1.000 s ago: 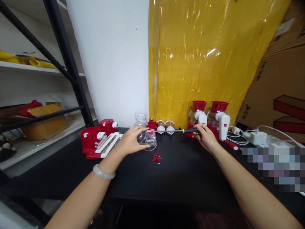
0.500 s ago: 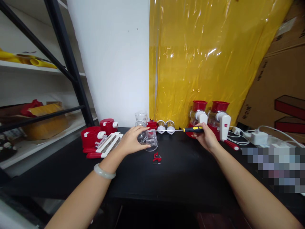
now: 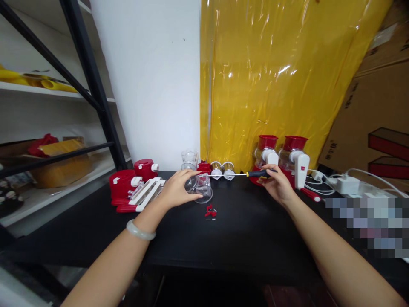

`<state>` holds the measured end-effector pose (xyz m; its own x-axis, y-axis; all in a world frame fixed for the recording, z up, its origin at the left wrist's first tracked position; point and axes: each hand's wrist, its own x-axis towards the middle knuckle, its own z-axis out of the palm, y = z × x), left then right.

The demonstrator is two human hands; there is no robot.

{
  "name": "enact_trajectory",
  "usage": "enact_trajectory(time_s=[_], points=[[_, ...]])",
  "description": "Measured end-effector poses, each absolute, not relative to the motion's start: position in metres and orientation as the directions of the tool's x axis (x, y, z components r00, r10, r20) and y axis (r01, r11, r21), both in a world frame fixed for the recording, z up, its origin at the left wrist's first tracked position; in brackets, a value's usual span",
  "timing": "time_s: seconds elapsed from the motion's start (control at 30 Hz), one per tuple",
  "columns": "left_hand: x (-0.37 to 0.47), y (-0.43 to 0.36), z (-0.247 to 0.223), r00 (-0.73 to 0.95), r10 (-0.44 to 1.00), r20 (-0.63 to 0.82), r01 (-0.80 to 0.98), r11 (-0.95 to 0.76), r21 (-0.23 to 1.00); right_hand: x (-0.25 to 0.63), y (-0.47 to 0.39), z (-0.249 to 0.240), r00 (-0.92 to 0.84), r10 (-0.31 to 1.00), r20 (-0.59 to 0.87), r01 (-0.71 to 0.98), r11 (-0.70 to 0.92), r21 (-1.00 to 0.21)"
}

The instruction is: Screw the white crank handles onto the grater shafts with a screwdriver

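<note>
My left hand [image 3: 179,187] grips a clear plastic housing [image 3: 203,186] on the black table, thumb and fingers on either side of it. My right hand [image 3: 277,183] is closed on the handle of a black and yellow screwdriver [image 3: 257,174]. The screwdriver lies level, its long shaft pointing left, and its tip meets the clear housing near my left fingertips. Exactly where the tip sits is too small to tell. Small red parts [image 3: 210,211] and thin metal pieces lie just in front of the housing.
Red bases [image 3: 123,184] and white-framed parts [image 3: 148,192] stand at the left. Two metal drums [image 3: 228,169] and another clear housing [image 3: 189,157] are at the back. Two assembled red and white machines [image 3: 295,157], white cables and a charger [image 3: 348,185] occupy the right of the table [image 3: 243,247].
The screwdriver's handle has turned, with less yellow showing, and my right fingers have shifted slightly on it. My left hand and the clear housing are almost unmoved.
</note>
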<state>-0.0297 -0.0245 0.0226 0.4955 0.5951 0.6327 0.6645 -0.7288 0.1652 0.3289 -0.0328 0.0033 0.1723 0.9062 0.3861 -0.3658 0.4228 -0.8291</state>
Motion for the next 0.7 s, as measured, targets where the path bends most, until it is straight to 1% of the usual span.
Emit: enact_trajectory(time_s=[0.13, 0.2, 0.37, 0.5, 0.6, 0.7], points=[[-0.03, -0.024, 0.022, 0.49, 0.602, 0.631, 0.666, -0.725, 0.174, 0.328, -0.028, 0.003, 0.272, 0.89, 0.366, -0.251, 0.433, -0.866], [-0.031, -0.024, 0.022, 0.493, 0.602, 0.628, 0.668, -0.724, 0.17, 0.327, -0.026, 0.002, 0.308, 0.881, 0.358, -0.22, 0.432, -0.874], [-0.031, -0.023, 0.022, 0.5, 0.61, 0.615, 0.674, -0.72, 0.167, 0.329, -0.02, 0.002, 0.375, 0.831, 0.411, -0.286, 0.526, -0.801], [-0.03, -0.026, 0.025, 0.485, 0.63, 0.607, 0.693, -0.7, 0.173, 0.337, -0.017, 0.002, 0.462, 0.78, 0.422, -0.307, 0.587, -0.749], [-0.028, -0.027, 0.025, 0.468, 0.639, 0.611, 0.706, -0.686, 0.177, 0.34, -0.018, 0.001, 0.488, 0.767, 0.417, -0.323, 0.602, -0.73], [-0.028, -0.025, 0.023, 0.456, 0.643, 0.615, 0.714, -0.677, 0.179, 0.337, -0.019, 0.001, 0.469, 0.783, 0.409, -0.327, 0.584, -0.743]])
